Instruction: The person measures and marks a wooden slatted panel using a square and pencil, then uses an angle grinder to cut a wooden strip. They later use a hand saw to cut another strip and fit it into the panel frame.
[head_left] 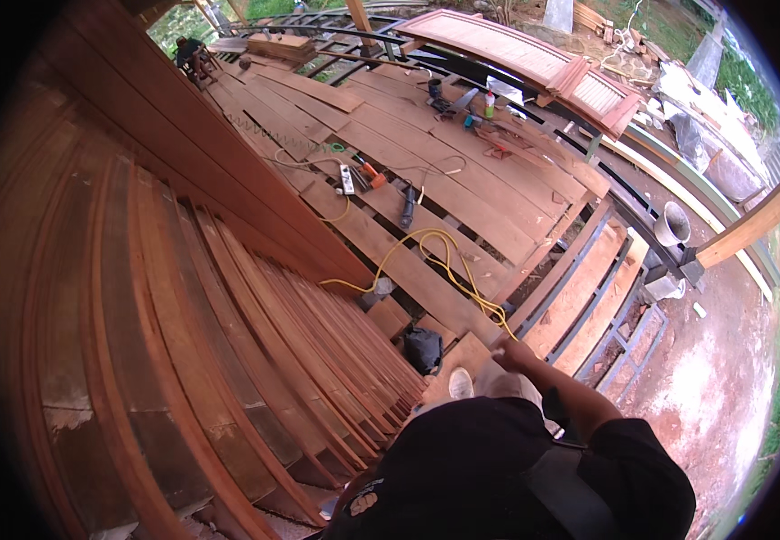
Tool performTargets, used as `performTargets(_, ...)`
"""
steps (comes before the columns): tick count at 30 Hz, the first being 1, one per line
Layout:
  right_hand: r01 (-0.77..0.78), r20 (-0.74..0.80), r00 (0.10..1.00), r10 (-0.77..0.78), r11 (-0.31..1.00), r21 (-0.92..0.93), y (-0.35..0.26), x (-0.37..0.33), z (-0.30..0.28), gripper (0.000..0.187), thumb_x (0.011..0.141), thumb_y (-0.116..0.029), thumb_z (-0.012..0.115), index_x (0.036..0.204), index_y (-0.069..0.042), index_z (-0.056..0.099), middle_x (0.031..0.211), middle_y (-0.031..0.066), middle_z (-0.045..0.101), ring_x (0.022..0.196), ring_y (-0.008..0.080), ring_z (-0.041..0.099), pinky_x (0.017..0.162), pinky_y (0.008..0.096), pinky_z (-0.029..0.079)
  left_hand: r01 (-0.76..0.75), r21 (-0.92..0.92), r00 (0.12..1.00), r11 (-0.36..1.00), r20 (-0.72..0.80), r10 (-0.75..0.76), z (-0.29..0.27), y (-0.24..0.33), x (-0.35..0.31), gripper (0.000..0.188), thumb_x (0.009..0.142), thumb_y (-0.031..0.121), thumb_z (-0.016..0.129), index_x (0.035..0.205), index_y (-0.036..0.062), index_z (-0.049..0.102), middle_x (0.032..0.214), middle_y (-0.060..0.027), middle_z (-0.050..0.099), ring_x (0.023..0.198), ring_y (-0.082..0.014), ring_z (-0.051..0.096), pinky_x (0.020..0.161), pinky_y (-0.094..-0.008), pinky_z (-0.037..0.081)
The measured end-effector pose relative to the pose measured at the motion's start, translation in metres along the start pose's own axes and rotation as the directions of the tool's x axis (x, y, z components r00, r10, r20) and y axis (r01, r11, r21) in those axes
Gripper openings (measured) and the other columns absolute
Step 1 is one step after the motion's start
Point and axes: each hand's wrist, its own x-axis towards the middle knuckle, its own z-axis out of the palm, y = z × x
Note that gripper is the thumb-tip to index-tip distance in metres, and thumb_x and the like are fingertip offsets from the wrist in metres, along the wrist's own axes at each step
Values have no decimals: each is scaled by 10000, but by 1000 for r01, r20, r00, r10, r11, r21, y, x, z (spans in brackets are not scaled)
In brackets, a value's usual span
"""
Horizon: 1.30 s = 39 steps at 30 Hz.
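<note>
My right hand [511,355] hangs low in front of my leg, at the end of a bare forearm. Its fingers look curled, and what they hold, if anything, is hidden. A yellow cord [448,256] loops over the wooden deck boards [417,283], and one end of it meets the hand's outline. Whether hand and cord touch I cannot make out. My left hand does not show. A black plastic bag [423,349] lies by my light-coloured shoe [461,383].
Tall wooden boards [174,360] stand at the left. On the deck lie a white power strip [347,179], an orange tool [374,175] and a dark power tool [407,207]. Gaps open between planks. A bucket [671,224] stands at right; another person [193,56] is far left.
</note>
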Motion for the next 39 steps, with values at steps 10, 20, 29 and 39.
performTargets(10, 406, 216, 894, -393, 914, -19, -147, 183, -52, 422, 843, -376, 657, 1119, -56, 669, 1080, 219, 681, 1046, 384, 635, 910, 432, 500, -4, -36, 999, 999, -48, 2, 40, 54, 13, 297, 917, 336, 618, 1054, 73, 644, 920, -65, 678, 799, -166, 654, 644, -307, 502)
performTargets(20, -279, 130, 943, 306, 941, -190, 198, 211, -123, 486, 794, -408, 643, 1035, 9, 711, 1048, 253, 681, 1058, 380, 643, 885, 447, 514, 38, 137, 999, 990, 18, -41, 145, 262, 102, 294, 931, 317, 628, 1100, 76, 627, 985, -61, 676, 849, -153, 652, 670, -281, 507)
performTargets(29, -424, -101, 904, 416, 903, -66, 318, 255, -225, 323, 804, -334, 627, 869, -35, 729, 873, 219, 703, 808, 368, 691, 728, 422, 556, -667, 97, 735, 738, 250, 631, 296, 671, 21, 249, 989, 238, 577, 1160, 62, 617, 1065, -63, 671, 941, -131, 636, 759, -271, 522)
performTargets(39, -275, -108, 915, 388, 798, 536, 179, 399, -255, 374, 819, -429, 668, 970, -97, 753, 976, 196, 716, 935, 319, 698, 835, 419, 547, -958, -156, -52, 242, 921, 387, 512, 913, -196, 238, 974, 95, 583, 1168, -31, 633, 1039, -106, 702, 972, -159, 670, 852, -292, 524)
